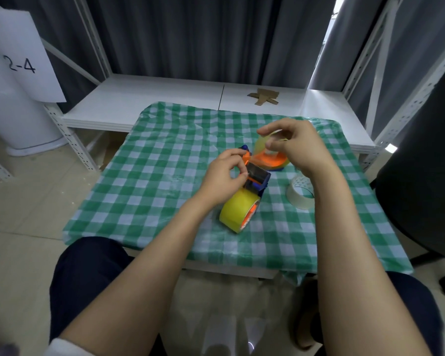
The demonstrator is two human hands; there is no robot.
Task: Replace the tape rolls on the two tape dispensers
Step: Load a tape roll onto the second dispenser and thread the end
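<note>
Bare cloth [149, 160] left; empty roll [300, 192] right

One view only — head-worn wide-angle cam, pitched forward and down, close over green-and-white checked tablecloth [152, 163]; blue-and-orange plastic tape dispenser [261, 177] near frame centre, white metal shelf [144, 98] behind.

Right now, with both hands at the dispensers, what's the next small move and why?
Probably draw the tape end through the cutter head of the near dispenser with the left hand. Its yellow roll already sits mounted, and the left hand pinches at that head. The right hand curls over the far dispenser, which carries a translucent roll. Whether tape is threaded, I cannot tell.
</note>
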